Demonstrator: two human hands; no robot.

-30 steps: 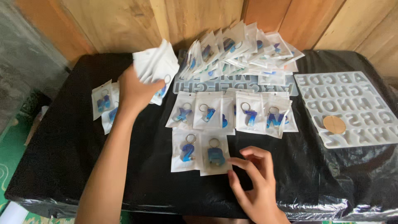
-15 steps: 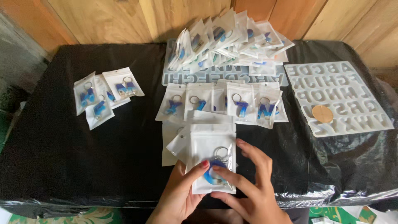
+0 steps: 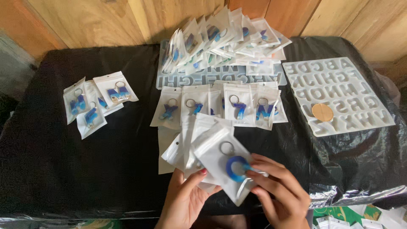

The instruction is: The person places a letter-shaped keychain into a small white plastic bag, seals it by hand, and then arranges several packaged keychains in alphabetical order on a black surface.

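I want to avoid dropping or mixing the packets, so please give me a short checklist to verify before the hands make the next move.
1. Top packet gripped by both hands: ok, left hand supports the stack from below, right hand pinches it at the ring charm.
2. Other packets in the stack held evenly: not ok, they fan out to the left.
3. Free black cloth beside the stack: ok.
4. Row of four packets separate from the stack: cannot tell, the edges overlap in view.
5. Small group at left out of the way: ok.
6. Letter mould out of the way: ok.
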